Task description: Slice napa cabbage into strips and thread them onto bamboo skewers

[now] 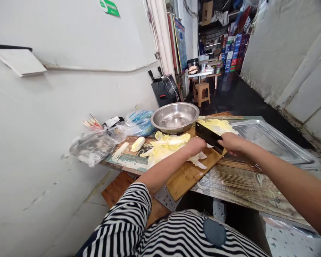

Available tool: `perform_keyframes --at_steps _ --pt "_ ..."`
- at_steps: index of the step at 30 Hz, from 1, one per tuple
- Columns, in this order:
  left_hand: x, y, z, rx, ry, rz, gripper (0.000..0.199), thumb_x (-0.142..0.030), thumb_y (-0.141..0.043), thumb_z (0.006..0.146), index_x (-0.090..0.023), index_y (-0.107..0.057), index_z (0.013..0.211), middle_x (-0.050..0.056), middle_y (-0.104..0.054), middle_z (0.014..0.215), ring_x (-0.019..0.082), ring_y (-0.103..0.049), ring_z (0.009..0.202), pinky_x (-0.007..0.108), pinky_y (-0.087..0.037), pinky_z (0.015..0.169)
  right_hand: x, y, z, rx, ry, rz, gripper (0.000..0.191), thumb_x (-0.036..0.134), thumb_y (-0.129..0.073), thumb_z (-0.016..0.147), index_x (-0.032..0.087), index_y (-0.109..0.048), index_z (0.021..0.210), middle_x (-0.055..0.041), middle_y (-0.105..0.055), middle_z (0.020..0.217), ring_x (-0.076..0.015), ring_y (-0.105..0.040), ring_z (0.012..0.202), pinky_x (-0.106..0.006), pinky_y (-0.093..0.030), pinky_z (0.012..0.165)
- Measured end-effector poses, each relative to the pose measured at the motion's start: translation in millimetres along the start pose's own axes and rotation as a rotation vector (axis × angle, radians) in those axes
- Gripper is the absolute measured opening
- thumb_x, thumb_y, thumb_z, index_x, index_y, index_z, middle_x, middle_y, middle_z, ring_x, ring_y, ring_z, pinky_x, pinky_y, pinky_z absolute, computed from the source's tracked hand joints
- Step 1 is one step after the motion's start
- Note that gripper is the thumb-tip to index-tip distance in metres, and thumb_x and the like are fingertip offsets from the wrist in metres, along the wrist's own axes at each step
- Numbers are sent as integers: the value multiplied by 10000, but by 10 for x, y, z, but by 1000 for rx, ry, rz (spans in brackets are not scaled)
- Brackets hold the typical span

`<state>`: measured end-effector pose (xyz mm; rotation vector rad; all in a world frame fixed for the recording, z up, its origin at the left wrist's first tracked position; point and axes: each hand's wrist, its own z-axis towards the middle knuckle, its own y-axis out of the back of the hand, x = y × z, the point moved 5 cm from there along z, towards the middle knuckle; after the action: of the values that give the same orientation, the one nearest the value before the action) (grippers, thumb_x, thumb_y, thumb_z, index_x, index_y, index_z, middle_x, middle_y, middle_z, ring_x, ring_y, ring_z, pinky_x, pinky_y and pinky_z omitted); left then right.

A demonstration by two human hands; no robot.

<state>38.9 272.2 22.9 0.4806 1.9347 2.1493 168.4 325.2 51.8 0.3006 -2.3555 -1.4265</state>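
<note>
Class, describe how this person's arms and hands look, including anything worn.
The left hand and right hand wear no gloves. The left sleeve has black and white stripes, ending near the elbow; the visible right forearm is bare.

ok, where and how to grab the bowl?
Flared rim, probably pinched from above: the bowl stands upright, mouth open, so the rim offers an edge. The blue bag crowds its left, cabbage its near side, the knife its near right; low side approaches look worse.
</note>
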Motion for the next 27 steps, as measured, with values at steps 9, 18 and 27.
perform_keyframes --at_steps 9,18,27 --pt "638 614 -1290 -28 338 246 271 -177 -465 1014 -117 -729 1000 120 -712 932 233 -651 942 332 -471 818 -235 43 113 -143 41 -108 453 311 -360 984 104 -712 786 -105 -614 486 -205 -602 454 -313 -469 578" --pt "920 338 -1459 101 459 51 388 -414 -530 1022 -157 -713 1248 136 -750 1155 247 -689 1084 318 -489 893 -197 -167 -40 -47 70 -53 432 286 -333 1010 120 -666 792 -114 -628 509 -217 -605 432 -326 -463 573" --pt "856 153 -745 332 428 40 377 -387 -627 939 -160 -713 1227 126 -715 1254 265 -673 1168 317 -533 925 -154 -141 -108 -77 83 -111 442 288 -319 1016 41 -686 1008 -79 -625 514 -195 -595 448 -310 -432 580"
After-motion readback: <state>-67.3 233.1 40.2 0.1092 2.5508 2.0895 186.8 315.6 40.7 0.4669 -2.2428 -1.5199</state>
